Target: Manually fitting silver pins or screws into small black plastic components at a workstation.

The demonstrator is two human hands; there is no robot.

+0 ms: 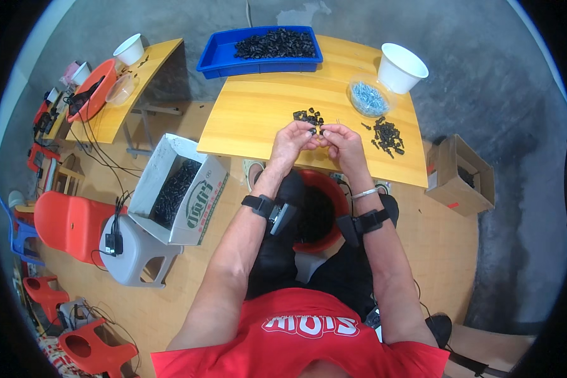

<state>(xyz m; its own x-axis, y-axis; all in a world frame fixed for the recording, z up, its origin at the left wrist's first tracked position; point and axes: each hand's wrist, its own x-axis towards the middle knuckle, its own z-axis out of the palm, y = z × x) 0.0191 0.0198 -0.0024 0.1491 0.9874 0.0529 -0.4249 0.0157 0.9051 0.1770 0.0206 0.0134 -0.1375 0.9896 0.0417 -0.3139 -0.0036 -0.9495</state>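
My left hand (pixel 289 142) and my right hand (pixel 347 143) are close together over the front edge of the yellow table (pixel 252 126). The left fingers pinch a small black plastic part (pixel 312 131). Between my right thumb and fingers is another small dark piece (pixel 322 131), partly hidden. Just beyond the left fingertips lies a small heap of black plastic parts (pixel 309 116). A larger pile of longer black pieces (pixel 388 137) lies right of my right hand. Behind that pile, a clear bowl holds silvery-blue screws (pixel 368 99).
A blue tray (pixel 258 67) of black parts and a white bucket (pixel 403 68) stand at the table's back. Beneath the front edge is a red basin (pixel 340 205). A white carton (pixel 189 220) of black parts stands left, a brown carton (pixel 455 189) right, a grey stool (pixel 132 252) lower left.
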